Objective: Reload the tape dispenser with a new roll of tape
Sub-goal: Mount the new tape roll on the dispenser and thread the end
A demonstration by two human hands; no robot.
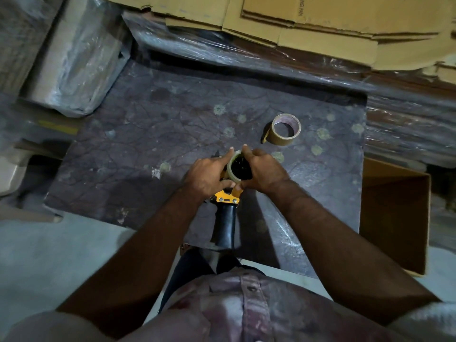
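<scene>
The tape dispenser [225, 218] has a yellow frame and a black handle that points toward me, resting on the dark wrapped table [172, 134]. A pale, nearly spent tape roll [231, 169] sits on its hub. My left hand [206, 177] grips the dispenser's frame and the roll's left side, index finger stretched over the top. My right hand [264, 172] holds the roll's right side, thumb at its lower edge. A brown tape roll [283, 129] lies flat on the table, apart from both hands, up and to the right, with a loose end trailing left.
An open cardboard box [394, 213] stands at the table's right edge. Flattened cardboard sheets [320, 23] are stacked at the back on plastic-wrapped goods. A plastic-wrapped bundle [71, 60] lies at the back left. Grey floor shows at lower left.
</scene>
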